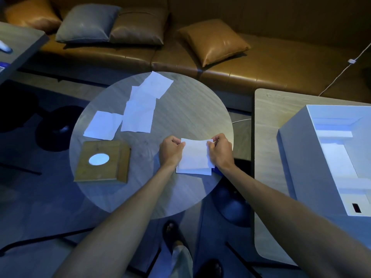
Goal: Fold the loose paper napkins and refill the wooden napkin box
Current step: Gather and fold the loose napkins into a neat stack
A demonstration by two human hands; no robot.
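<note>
On the round table point(186, 109), my left hand point(170, 151) pinches the left edge of a white paper napkin point(195, 155), and my right hand point(220, 152) pinches its right edge. The napkin is lifted at its far edge and lies over other white napkins point(192, 171) underneath. Several loose unfolded napkins point(138, 115) lie spread across the far left of the table. The wooden napkin box point(101, 161), with an oval opening showing white paper, stands at the table's left, apart from both hands.
A brown leather sofa point(261, 63) with cushions runs behind the table. An open white cardboard box point(329, 157) sits on a second table point(267, 137) to the right. My sandalled feet point(176, 237) are below the table edge. A white cable point(341, 73) crosses the sofa.
</note>
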